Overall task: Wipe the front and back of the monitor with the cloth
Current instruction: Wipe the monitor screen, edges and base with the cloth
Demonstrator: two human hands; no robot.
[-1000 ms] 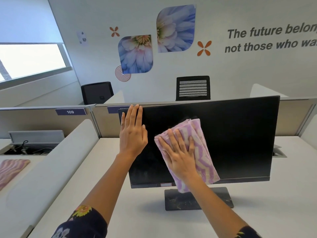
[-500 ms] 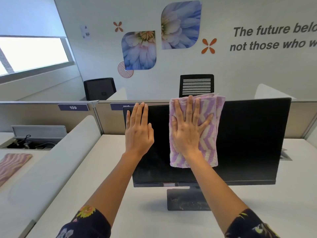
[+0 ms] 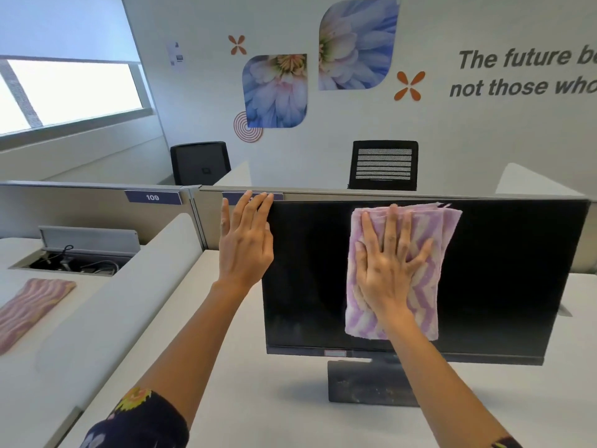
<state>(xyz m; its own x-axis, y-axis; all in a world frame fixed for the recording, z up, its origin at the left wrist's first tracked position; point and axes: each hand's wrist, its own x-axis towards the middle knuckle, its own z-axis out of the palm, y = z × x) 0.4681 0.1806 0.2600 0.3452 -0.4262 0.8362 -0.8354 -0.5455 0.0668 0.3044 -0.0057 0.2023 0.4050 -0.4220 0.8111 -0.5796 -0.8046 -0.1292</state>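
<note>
Fingers point(image 3: 392, 231) of the right hand point(image 3: 386, 273) lie spread and flat on the folded lilac-and-white cloth point(image 3: 442, 240), pinning it against the dark screen of the monitor point(image 3: 504, 270). The cloth's top edge sits just under the monitor's upper rim, beyond the fingertips; its lower end hangs below the wrist. The left hand point(image 3: 245, 250) rests open at the monitor's upper left corner, fingers point(image 3: 255, 211) straight and close together, bracing the panel.

In this one head view, the job looks to be front wiping with the back not yet reached. To do it well, I judge even palm pressure matters, with overlapping passes toward the unwiped area beside the little finger. The brace should stay firm so the stand point(image 3: 365, 383) does not rock on the table point(image 3: 258, 367).
</note>
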